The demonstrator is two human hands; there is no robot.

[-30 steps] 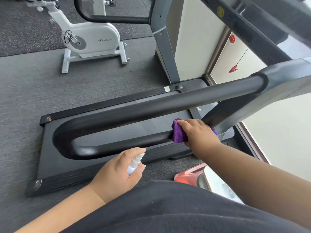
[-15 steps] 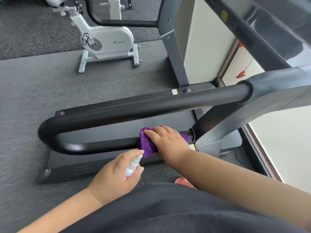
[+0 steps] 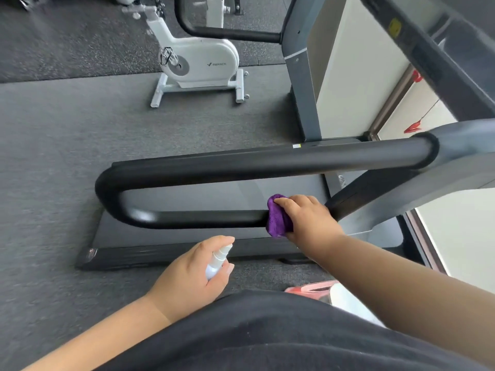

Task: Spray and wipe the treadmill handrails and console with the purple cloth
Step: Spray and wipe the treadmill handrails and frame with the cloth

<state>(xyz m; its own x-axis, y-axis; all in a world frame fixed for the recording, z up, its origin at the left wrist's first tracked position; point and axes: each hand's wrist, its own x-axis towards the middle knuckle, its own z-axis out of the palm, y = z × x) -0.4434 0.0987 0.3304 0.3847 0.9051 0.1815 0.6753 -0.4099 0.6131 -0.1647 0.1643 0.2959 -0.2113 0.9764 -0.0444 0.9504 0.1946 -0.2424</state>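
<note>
Head view looks down past a black garment [image 3: 267, 333] onto a treadmill [image 3: 187, 253] standing on speckled grey rubber flooring [image 3: 53, 156]. Far across the floor stands a white exercise bike [image 3: 198, 62] on a pale frame, and beside it to the right rises a grey upright post [image 3: 302, 84] carrying another black rail. A red clip on a cord [image 3: 413, 127] hangs at the far right by a pale wall. Near the person's body, a pink-edged item [image 3: 313, 287] peeks out, partly hidden by the garment.

A black handrail [image 3: 241, 164], round, matte and padded, bends in a U, its upper bar crossing in front of the treadmill deck. On its lower, nearer bar sits the purple cloth [image 3: 277, 218], soft and bunched, wrapped over the rail. Right hand [image 3: 308, 218] grips that cloth, fingers curled over the bar, forearm reaching in from the near right. Left hand [image 3: 192, 274] clasps a small white spray bottle [image 3: 217, 261], index finger arched over its nozzle, held near and left of the cloth, apart from the rail.
</note>
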